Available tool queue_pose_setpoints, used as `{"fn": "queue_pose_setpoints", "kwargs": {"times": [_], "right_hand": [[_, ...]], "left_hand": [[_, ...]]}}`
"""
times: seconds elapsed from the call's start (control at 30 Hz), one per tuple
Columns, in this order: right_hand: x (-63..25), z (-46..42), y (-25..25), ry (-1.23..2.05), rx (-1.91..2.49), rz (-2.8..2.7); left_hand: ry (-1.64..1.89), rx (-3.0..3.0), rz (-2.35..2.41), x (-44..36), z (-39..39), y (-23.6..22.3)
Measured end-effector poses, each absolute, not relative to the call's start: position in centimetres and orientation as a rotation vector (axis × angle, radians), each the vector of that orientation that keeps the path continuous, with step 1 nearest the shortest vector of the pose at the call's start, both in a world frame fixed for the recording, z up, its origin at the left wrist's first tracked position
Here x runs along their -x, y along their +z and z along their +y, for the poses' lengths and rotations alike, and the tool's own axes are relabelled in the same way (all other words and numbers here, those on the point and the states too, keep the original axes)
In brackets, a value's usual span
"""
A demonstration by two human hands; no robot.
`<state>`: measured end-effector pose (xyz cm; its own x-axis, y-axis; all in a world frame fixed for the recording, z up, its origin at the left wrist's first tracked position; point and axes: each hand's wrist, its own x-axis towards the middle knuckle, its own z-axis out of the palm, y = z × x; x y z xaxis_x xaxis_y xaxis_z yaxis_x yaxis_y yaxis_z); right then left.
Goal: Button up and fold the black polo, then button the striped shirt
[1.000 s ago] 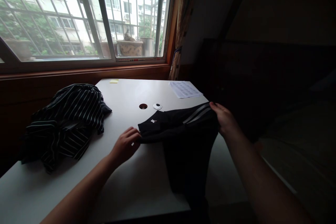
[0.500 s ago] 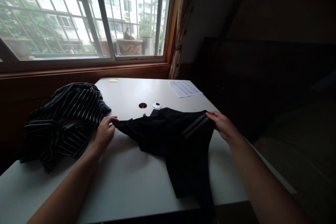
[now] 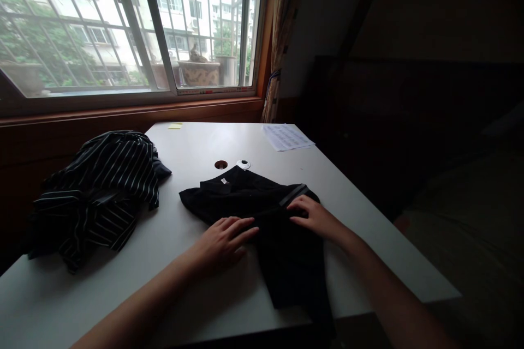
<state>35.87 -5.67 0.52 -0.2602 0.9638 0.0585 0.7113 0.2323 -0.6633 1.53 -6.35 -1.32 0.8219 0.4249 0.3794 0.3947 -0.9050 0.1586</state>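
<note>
Head camera: we see the black garment (image 3: 289, 253) spread on the white desk (image 3: 344, 196), right of centre. Its long axis slants from the end with the white label (image 3: 224, 181), pointing to the far left, down to a narrower panel that reaches over the near edge. Grey stripes (image 3: 295, 194) cross its right shoulder. Our left hand (image 3: 229, 234) lies on the cloth palm down, fingers loosely extended and a little apart, gripping nothing we can see. Our right hand (image 3: 313, 217) has its fingers bent onto the cloth below the stripes; we cannot tell whether they pinch a fold. Both hands cover part of the garment.

Just beyond it are a white disc (image 3: 243, 164) and a round hole (image 3: 221, 164). A heap of striped clothing (image 3: 118, 169) sits well apart, hiding part of the left edge. Printed sheets (image 3: 286, 136) lie at the far right corner, and a yellow note (image 3: 175, 126) at the far left one. Past the far edge we have a barred window (image 3: 204, 22), a planter (image 3: 200, 73) outside it and a tied curtain (image 3: 282, 16); the room to the right is dark.
</note>
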Motion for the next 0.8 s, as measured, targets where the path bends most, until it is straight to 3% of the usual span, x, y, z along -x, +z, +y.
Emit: {"fn": "queue_pose_setpoints", "kwargs": {"times": [0.3, 0.5, 0.67, 0.73, 0.8], "right_hand": [[-37.2, -7.0, -1.6, 0.510, 1.639, -2.191], [-37.8, -7.4, -1.8, 0.463, 1.677, -2.198], [-37.7, -8.6, -0.5, 0.688, 1.702, -2.136], [-37.6, -9.2, 0.7, 0.801, 1.729, -2.139], [-37.6, -9.8, 2.1, 0.943, 1.764, -2.154]], "left_hand": [[0.576, -3.005, 0.770, -0.1, -4.9, -1.8], [1.073, -2.489, 1.038, 5.2, -2.8, 0.5], [1.477, -1.810, 0.980, 10.1, -1.3, 2.1], [1.344, -1.673, 0.867, 11.0, -1.3, 2.5], [0.974, -1.656, 0.810, 11.3, -1.5, 2.9]]}}
